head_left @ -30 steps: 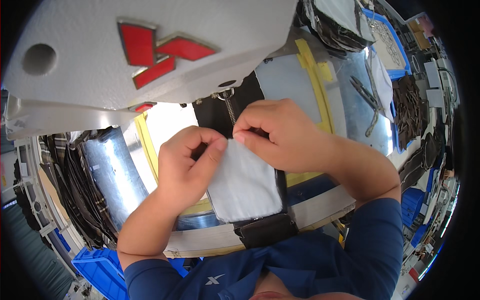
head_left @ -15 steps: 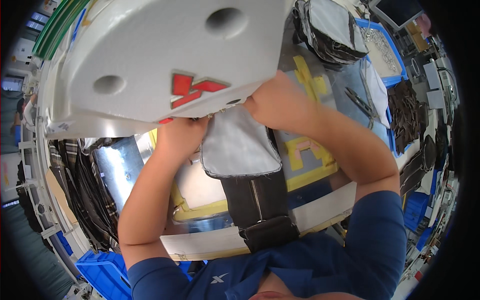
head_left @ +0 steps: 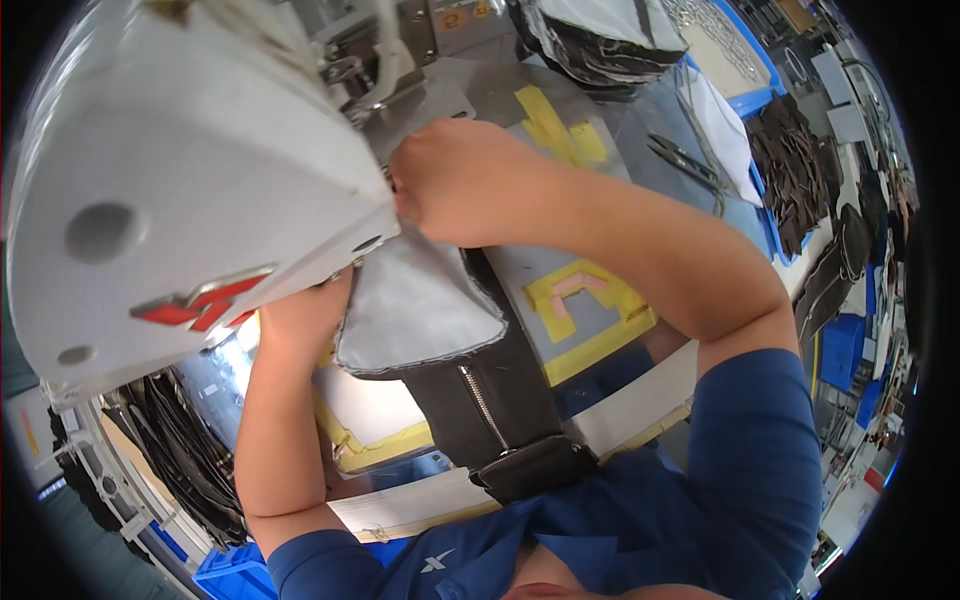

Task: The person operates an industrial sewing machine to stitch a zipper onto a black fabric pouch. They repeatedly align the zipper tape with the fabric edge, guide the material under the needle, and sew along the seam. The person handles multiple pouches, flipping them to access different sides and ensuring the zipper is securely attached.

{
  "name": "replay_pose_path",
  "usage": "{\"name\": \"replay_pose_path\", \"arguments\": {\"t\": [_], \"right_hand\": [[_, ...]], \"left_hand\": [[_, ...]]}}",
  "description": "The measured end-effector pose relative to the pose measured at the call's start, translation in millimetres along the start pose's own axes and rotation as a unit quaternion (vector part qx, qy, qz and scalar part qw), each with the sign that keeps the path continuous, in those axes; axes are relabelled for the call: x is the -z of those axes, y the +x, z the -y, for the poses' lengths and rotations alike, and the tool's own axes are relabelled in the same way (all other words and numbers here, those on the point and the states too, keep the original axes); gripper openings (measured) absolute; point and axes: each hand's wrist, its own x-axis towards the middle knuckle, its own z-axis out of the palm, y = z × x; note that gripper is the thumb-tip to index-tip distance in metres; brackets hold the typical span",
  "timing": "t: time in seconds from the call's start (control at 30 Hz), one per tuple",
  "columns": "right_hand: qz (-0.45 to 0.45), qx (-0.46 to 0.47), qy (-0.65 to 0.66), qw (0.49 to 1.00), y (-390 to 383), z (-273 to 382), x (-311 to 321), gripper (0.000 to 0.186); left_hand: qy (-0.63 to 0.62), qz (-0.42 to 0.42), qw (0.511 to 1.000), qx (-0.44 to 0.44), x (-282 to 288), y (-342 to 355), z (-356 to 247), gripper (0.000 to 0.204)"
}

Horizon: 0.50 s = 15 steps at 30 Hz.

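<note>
Moved since half a second ago: your right hand [head_left: 440, 190] and the light-grey, smooth cloth panel with a frayed dark hem [head_left: 425, 310] lie farther left; the view swings too.
Grey panel: in front of you, flared end toward your body, narrow end running up under the white-painted metal machine head with a red angular badge [head_left: 200, 210].
Black strip: long black cloth strip with a silver-toothed zipper [head_left: 520, 385], beneath the panel; its long axis slants from the small black zipped pouch [head_left: 540, 465] at your chest, away and leftward to the machine.
Nearer hand: both meet the panel's far end; your right overlaps its upper right, your left hand [head_left: 305, 310] lies beside its left edge.
Right grip: curled, fingertips unseen; you cannot tell whether it pinches cloth.
Left grip: fingers behind the machine head; state cannot be told.
Hidden: the panel's far end and whatever works on it beneath the head.
Right-hand stock: dark-handled metal snips [head_left: 685, 160]; stacked grey-and-black cloth pieces [head_left: 600, 50], cut off above.
</note>
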Motion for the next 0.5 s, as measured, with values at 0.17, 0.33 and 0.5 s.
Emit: {"name": "replay_pose_path", "arguments": {"t": [0.17,0.33,0.5], "right_hand": [[0.011,0.007,-0.006,1.000,-2,0,2,0.029],[0.014,-0.012,-0.025,1.000,3,2,0,0.021],[0.014,-0.018,-0.013,1.000,6,0,-4,0.022]], "left_hand": [[0.007,-0.001,1.000,-0.019,0,2,6,0.024],[0.006,-0.009,0.999,-0.031,2,5,6,0.024],[-0.016,-0.002,1.000,-0.012,4,5,-3,0.024]]}}
